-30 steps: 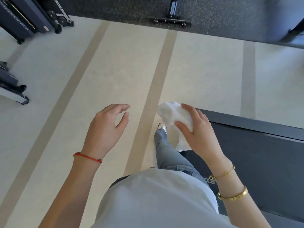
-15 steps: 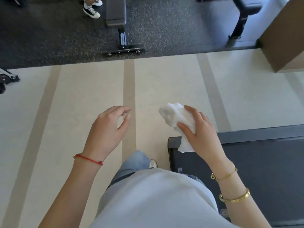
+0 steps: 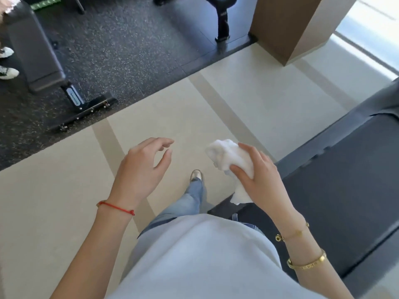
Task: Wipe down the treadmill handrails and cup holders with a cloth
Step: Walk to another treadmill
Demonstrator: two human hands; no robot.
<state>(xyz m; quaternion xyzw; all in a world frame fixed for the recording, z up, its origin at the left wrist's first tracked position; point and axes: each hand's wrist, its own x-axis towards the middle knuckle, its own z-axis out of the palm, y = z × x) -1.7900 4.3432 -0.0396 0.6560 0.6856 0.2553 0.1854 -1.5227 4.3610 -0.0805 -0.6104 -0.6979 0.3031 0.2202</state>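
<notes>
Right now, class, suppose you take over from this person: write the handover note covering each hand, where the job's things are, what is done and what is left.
Left hand: open, fingers loosely curled, holding nothing, above the pale floor.
Right hand: grips the crumpled white cloth.
Treadmill: only its dark deck shows, to the person's right; handrails and cup holders are out of view.
Done: cloth in hand; no wiping can be seen.
Left: find the handrails and cup holders and wipe them all.
</notes>
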